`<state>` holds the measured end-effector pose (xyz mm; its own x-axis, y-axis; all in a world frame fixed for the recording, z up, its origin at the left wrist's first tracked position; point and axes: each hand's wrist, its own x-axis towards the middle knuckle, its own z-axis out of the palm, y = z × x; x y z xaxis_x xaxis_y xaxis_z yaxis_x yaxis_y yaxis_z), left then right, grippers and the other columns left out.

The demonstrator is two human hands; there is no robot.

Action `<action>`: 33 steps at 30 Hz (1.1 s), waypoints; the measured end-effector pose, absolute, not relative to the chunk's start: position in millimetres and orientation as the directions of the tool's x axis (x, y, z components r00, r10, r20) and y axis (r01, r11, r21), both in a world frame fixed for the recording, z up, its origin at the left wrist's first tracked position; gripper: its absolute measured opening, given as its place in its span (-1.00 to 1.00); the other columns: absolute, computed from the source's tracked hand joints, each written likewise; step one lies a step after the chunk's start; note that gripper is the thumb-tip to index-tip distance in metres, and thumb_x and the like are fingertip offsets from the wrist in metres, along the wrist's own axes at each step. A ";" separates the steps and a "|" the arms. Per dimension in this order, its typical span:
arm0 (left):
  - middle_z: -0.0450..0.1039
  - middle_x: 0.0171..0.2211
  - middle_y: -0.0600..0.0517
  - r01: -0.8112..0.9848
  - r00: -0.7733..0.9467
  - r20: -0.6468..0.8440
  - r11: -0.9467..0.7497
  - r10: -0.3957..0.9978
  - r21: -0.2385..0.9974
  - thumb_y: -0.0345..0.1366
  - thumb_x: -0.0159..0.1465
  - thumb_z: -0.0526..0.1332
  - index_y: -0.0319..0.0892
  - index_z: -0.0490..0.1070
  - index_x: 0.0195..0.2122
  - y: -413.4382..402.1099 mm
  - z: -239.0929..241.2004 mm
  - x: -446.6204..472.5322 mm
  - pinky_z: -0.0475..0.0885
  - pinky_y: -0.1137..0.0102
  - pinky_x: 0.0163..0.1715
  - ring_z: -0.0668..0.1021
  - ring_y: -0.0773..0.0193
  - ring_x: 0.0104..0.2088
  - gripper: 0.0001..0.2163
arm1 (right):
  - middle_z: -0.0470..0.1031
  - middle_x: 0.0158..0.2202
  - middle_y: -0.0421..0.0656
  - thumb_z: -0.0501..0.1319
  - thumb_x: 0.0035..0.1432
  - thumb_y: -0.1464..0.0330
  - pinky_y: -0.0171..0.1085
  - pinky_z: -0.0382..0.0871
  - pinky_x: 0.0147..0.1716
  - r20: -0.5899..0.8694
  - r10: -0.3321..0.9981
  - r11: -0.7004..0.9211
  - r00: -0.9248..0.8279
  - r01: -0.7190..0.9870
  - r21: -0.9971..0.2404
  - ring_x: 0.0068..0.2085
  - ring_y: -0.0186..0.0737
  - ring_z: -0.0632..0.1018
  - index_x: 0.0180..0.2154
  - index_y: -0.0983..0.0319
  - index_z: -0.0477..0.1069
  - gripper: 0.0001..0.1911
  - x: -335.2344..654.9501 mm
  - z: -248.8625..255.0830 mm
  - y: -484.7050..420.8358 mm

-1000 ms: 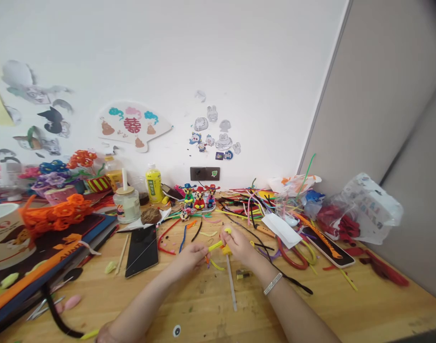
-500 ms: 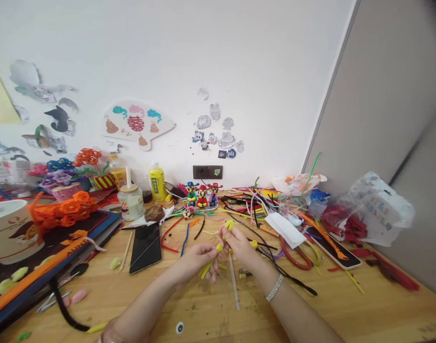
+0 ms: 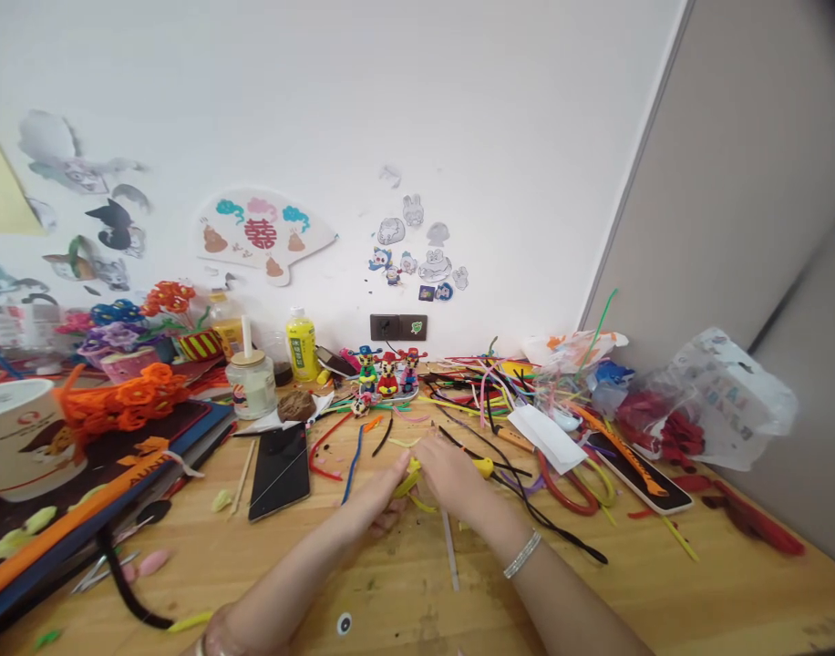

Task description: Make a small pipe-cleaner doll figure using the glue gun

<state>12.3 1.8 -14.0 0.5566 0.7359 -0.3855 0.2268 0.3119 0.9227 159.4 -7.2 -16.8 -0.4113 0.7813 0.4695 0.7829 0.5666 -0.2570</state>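
Between my two hands is a bundle of yellow pipe cleaners (image 3: 409,479), partly covered by the fingers. My left hand (image 3: 382,499) is closed around its lower part. From above, my right hand (image 3: 448,472) closes over the upper end, and the back of that hand hides its fingertips. Just right of the right hand, a yellow tool end (image 3: 484,467) pokes out. A pale translucent stick (image 3: 451,552) lies on the wooden table (image 3: 390,583) below the hands.
A black phone (image 3: 279,472) lies left of the hands. Behind them stand several small figures (image 3: 388,375) and a heap of coloured pipe cleaners (image 3: 458,392). A yellow bottle (image 3: 301,346), a glass jar (image 3: 252,386), a paper cup (image 3: 27,446) and a plastic bag (image 3: 728,401) stand around.
My right hand has turned over and come down onto the bundle, which was raised and in plain view before. My left hand stays on its lower part, now less visible.
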 end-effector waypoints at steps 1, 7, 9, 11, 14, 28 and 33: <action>-0.11 -0.73 0.27 0.230 0.556 -0.396 0.323 0.730 0.918 0.29 -0.04 -0.14 -0.15 0.20 -0.54 1.9 -13.9 11.6 -0.29 0.50 -0.70 -0.13 0.51 -0.74 -0.46 | 0.39 -0.36 -0.04 -0.02 0.11 0.50 -0.20 0.26 -0.28 0.457 0.781 0.561 -0.426 0.799 -0.216 -0.29 -0.16 0.37 -0.35 0.31 0.32 -0.85 158.6 -16.5 -7.8; -0.10 -0.70 0.26 0.200 0.607 -0.398 0.352 0.688 0.914 0.23 0.00 -0.05 -0.16 0.22 -0.54 5.0 -11.2 7.9 -0.29 0.49 -0.68 -0.14 0.50 -0.70 -0.51 | 0.39 -0.35 -0.01 0.00 0.10 0.52 -0.21 0.27 -0.33 0.415 0.792 0.519 -0.447 0.852 -0.073 -0.27 -0.13 0.38 -0.33 0.33 0.34 -0.84 153.4 -13.5 -10.6; -0.09 -0.69 0.25 0.195 0.613 -0.399 0.359 0.682 0.913 0.22 0.00 -0.04 -0.16 0.23 -0.54 5.6 -12.0 8.1 -0.28 0.49 -0.68 -0.13 0.50 -0.70 -0.52 | 0.40 -0.35 -0.02 0.04 0.08 0.51 -0.21 0.27 -0.35 0.415 0.793 0.515 -0.446 0.855 -0.065 -0.28 -0.12 0.39 -0.33 0.33 0.34 -0.87 153.1 -12.9 -10.9; -0.09 -0.70 0.24 0.189 0.614 -0.390 0.352 0.686 0.917 0.21 0.01 -0.04 -0.16 0.23 -0.55 5.6 -13.6 8.7 -0.28 0.48 -0.68 -0.12 0.49 -0.71 -0.53 | 0.41 -0.35 -0.03 0.06 0.06 0.50 -0.22 0.27 -0.37 0.421 0.794 0.513 -0.439 0.855 -0.075 -0.30 -0.13 0.39 -0.33 0.32 0.33 -0.88 153.4 -13.0 -11.0; -0.11 -0.70 0.24 0.172 0.607 -0.356 0.320 0.711 0.932 0.19 0.01 -0.02 -0.14 0.23 -0.55 5.1 -15.9 9.1 -0.28 0.48 -0.68 -0.13 0.48 -0.71 -0.55 | 0.42 -0.37 -0.05 0.04 0.07 0.51 -0.24 0.25 -0.40 0.435 0.792 0.518 -0.428 0.848 -0.108 -0.33 -0.15 0.40 -0.33 0.30 0.32 -0.87 154.3 -15.1 -10.8; 0.00 -0.70 0.23 0.186 0.640 -0.346 0.299 0.686 0.936 0.17 0.05 -0.07 -0.15 0.19 -0.55 2.2 -12.0 9.6 -0.25 0.48 -0.69 -0.08 0.50 -0.73 -0.56 | 0.40 -0.35 -0.06 0.04 0.04 0.54 -0.25 0.22 -0.37 0.435 0.803 0.526 -0.407 0.827 -0.199 -0.32 -0.16 0.38 -0.34 0.29 0.31 -0.87 152.5 -20.8 -9.1; -0.02 -0.69 0.24 0.168 0.683 -0.281 0.229 0.674 0.959 0.10 0.07 0.02 -0.14 0.15 -0.55 1.1 -10.4 7.9 -0.22 0.48 -0.69 -0.04 0.50 -0.71 -0.63 | 0.39 -0.39 -0.09 0.05 0.04 0.52 -0.27 0.20 -0.41 0.426 0.818 0.528 -0.386 0.798 -0.290 -0.37 -0.19 0.38 -0.37 0.28 0.30 -0.90 154.8 -24.3 -7.3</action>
<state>7.9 1.1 -10.4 0.6831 0.6742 -0.2806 0.1680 0.2289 0.9588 154.8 -7.3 -24.3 -0.3860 0.8181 0.4262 0.7983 0.5278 -0.2901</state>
